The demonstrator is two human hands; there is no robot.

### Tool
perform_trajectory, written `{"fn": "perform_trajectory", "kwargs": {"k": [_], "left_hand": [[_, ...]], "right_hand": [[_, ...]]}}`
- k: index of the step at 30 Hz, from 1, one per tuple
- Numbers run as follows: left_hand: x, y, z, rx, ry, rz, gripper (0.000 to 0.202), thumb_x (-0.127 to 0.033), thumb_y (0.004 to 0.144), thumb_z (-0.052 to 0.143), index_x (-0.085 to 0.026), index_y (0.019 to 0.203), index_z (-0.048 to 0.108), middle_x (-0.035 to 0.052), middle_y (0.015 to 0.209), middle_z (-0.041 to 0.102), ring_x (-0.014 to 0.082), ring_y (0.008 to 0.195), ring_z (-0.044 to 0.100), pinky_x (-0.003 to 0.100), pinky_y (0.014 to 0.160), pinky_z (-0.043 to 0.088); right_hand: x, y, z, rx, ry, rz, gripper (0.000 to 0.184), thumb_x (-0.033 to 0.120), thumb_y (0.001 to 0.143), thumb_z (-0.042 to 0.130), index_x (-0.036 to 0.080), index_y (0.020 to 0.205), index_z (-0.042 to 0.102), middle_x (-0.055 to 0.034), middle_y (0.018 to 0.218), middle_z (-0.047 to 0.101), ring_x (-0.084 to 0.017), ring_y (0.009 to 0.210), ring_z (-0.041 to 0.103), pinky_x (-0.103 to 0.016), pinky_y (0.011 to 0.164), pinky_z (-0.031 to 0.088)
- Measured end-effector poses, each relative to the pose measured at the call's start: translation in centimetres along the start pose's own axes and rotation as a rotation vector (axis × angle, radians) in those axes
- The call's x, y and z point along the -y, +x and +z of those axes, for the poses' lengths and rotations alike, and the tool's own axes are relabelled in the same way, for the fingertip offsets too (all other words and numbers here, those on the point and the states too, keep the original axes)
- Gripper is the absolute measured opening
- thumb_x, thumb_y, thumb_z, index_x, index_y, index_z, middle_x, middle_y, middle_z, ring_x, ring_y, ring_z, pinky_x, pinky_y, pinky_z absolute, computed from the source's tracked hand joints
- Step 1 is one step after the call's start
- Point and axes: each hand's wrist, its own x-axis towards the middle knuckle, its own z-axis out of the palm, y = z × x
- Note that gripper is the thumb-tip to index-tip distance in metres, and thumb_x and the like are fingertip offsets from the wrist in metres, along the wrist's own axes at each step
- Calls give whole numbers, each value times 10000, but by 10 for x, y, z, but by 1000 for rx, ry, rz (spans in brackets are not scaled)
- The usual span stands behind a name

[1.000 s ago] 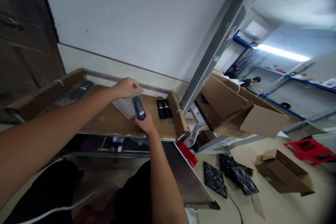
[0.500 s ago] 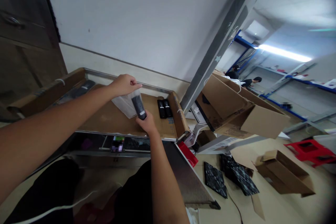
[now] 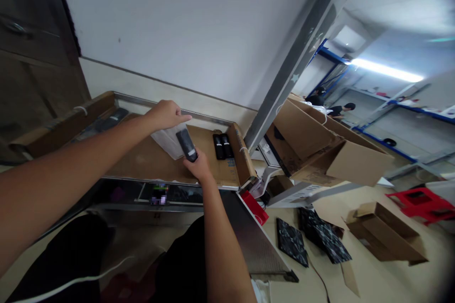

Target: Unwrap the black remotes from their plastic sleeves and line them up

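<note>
My left hand [image 3: 169,114] is closed in a pinch at the upper end of a clear plastic bag [image 3: 168,143], which hangs down over the cardboard-lined tray [image 3: 142,168]. My right hand [image 3: 199,165] is wrapped round the lower end of a black, rounded oblong item [image 3: 186,144] with a small white label. It is tilted, its upper end close to the bag; whether it lies inside the plastic I cannot tell. Two similar black items [image 3: 222,146] lie side by side at the tray's right end. Bagged dark items [image 3: 112,120] lie at its left, partly behind my left forearm.
Right of the tray stand a grey metal post [image 3: 296,66] and a large open cardboard box [image 3: 309,147]. On the floor are another open box [image 3: 387,234], black patterned packages [image 3: 291,241] and a red stool [image 3: 421,203]. Two people sit far back near blue shelving.
The black item has shifted slightly left in my right hand's grip, and less plastic shows over its upper end. My left hand has barely moved.
</note>
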Motion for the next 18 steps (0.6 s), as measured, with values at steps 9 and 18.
{"fn": "perform_trajectory", "kwargs": {"k": [9, 18], "left_hand": [[-7, -4, -4, -99, -59, 13, 469, -606, 834, 606, -202, 594, 608, 20, 555, 548, 164, 572, 462, 318, 611, 321], [-18, -4, -22, -173, -44, 63, 424, -569, 852, 624, -205, 638, 660, 27, 611, 584, 192, 646, 538, 341, 730, 410]], "right_hand": [[2, -2, -1, -14, -78, 4, 180, 326, 747, 682, 202, 835, 585, 60, 698, 537, -150, 624, 448, -230, 572, 327], [9, -2, -3, -50, -131, 31, 178, 292, 757, 702, 205, 872, 598, 46, 730, 580, -169, 644, 507, -242, 580, 350]]}}
